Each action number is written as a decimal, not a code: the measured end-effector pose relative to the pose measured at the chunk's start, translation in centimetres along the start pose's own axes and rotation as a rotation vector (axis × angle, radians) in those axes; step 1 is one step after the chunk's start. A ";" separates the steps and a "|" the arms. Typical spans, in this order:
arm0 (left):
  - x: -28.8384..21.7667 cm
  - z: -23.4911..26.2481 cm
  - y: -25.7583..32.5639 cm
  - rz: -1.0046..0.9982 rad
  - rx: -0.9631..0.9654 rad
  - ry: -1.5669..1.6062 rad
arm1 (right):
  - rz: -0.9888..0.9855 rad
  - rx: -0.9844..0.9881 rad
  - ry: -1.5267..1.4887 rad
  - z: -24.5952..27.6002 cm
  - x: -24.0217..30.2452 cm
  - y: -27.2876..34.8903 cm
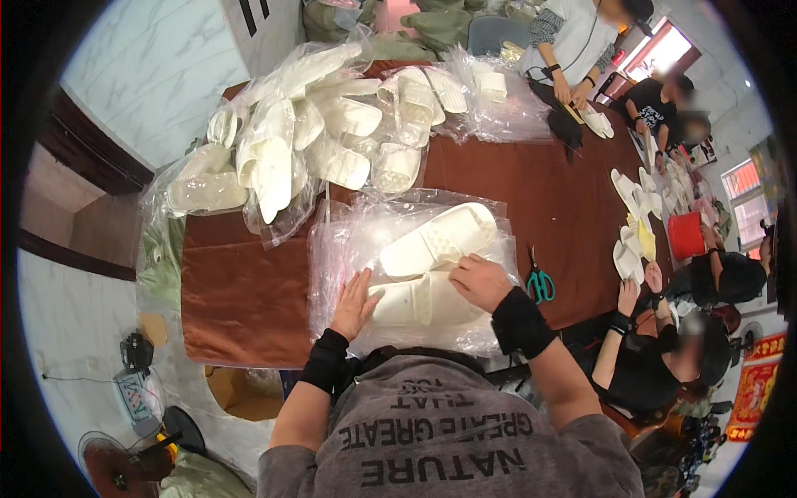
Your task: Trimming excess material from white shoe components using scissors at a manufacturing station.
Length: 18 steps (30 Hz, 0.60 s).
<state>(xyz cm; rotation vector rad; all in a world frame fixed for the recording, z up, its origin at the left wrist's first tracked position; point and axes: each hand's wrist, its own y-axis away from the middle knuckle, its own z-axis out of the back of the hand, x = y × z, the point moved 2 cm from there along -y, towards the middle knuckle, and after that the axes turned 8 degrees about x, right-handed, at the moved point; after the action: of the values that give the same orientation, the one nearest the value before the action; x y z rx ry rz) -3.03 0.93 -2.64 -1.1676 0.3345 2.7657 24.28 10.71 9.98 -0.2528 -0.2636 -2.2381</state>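
Head view, looking down: a pair of white slippers (432, 266) lies on a stack of clear plastic bags (349, 241) at the near edge of the counter (249, 290), which is covered with a reddish-brown cloth. One slipper (440, 241) lies slantwise farther from the person, the other (415, 300) just in front of the chest. The left hand (354, 303) lies flat and spread on the plastic beside the near slipper's left end, fingers open, gripping nothing. The right hand (479, 280) rests on the near slipper's right part with fingers curled; whether it pinches the slipper or the plastic film cannot be told. Both wrists wear black cuffs.

Just right of the right hand, green-handled scissors (540, 282) lie on the cloth. Farther back, a heap of bagged white slippers (332, 124) fills the counter's far left part. Along the right side, other people's hands handle more white slippers (631, 249), and a red bucket (686, 236) stands near them. At the far end another person (573, 41) works over a dark item.
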 end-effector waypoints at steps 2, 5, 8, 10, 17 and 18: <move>0.7 0.0 0.3 -0.010 0.014 -0.007 | -0.131 -0.016 -0.073 0.0 -1.8 1.2; -1.2 1.0 -0.2 0.032 0.120 -0.117 | -0.577 -0.323 -0.069 -2.5 -9.1 5.2; -5.9 3.2 -0.1 0.009 -0.020 -0.378 | -0.820 -0.173 0.079 -6.0 -13.4 10.2; -8.6 4.1 -1.5 -0.148 -0.029 -0.223 | -1.022 -0.033 0.084 -8.4 -14.0 12.3; -13.1 0.9 -9.6 -0.330 -0.059 -0.149 | -0.971 -0.163 0.040 -9.6 -12.8 12.6; -13.5 -0.2 -10.7 -0.342 -0.055 -0.153 | -0.971 -0.231 -0.009 -9.8 -13.2 12.7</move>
<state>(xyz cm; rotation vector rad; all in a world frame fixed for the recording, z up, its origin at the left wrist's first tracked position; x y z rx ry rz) 8.54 10.95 5.26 -0.9162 0.0366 2.5533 41.47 9.88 -1.69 -0.2953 -0.1377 -3.2384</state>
